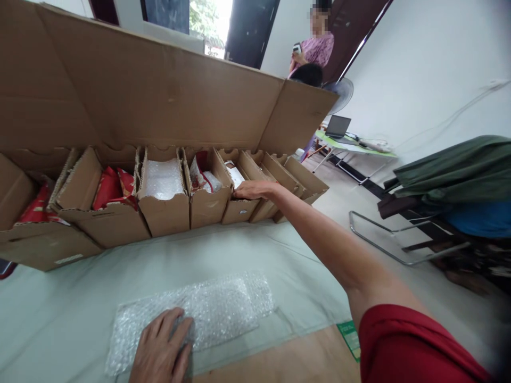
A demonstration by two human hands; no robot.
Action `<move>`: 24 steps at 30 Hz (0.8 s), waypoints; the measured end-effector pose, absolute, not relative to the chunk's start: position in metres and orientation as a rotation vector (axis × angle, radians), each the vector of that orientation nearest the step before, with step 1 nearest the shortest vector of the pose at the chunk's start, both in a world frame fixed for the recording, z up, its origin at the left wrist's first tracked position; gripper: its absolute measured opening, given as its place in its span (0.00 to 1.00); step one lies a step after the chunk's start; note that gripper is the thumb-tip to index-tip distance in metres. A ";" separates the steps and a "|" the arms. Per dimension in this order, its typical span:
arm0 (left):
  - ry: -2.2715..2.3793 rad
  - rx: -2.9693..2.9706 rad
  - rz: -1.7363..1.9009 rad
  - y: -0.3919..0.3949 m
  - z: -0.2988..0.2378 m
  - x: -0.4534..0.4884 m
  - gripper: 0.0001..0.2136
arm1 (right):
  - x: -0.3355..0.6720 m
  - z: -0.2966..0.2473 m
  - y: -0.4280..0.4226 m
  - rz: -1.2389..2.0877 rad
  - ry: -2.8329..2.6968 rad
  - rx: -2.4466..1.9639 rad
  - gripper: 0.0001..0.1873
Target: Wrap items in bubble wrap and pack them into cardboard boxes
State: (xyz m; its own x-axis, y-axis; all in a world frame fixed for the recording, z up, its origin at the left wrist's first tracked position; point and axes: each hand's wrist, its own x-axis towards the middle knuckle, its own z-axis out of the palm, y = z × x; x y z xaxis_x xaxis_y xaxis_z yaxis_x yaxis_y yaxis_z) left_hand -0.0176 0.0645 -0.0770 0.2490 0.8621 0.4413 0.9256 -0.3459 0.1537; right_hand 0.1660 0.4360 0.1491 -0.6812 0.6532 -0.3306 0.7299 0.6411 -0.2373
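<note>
My left hand point(163, 348) lies on a flat sheet of bubble wrap point(223, 306) on the covered table, its fingers stretched out. With the arm extended, my right hand point(255, 190) reaches into a narrow cardboard box point(242, 211). Its fingertips dip behind the box's front edge, so whether they grip anything is hidden. Beside those fingers, a white item point(235, 174) shows inside the same box. Just left of it, another box point(207, 208) holds a red and white item point(202, 173) and some bubble wrap.
More open boxes stand in the row, with a bubble-wrapped bundle point(163, 180) and red packets point(108, 187). A tall cardboard panel point(171, 98) rises behind them. Across the room are a person point(317, 50), a laptop point(338, 126) and a chair frame point(383, 229).
</note>
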 end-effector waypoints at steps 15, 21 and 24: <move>-2.441 -2.198 -1.835 0.059 0.003 0.021 0.30 | 0.243 0.162 0.222 -1.257 3.170 1.346 0.15; -2.902 -1.621 -2.770 0.063 0.027 0.035 0.38 | 0.213 0.059 0.154 -1.966 2.754 1.266 0.30; -2.956 -1.324 -2.858 0.059 0.020 0.031 0.37 | 0.211 0.035 0.131 -2.069 2.614 1.418 0.45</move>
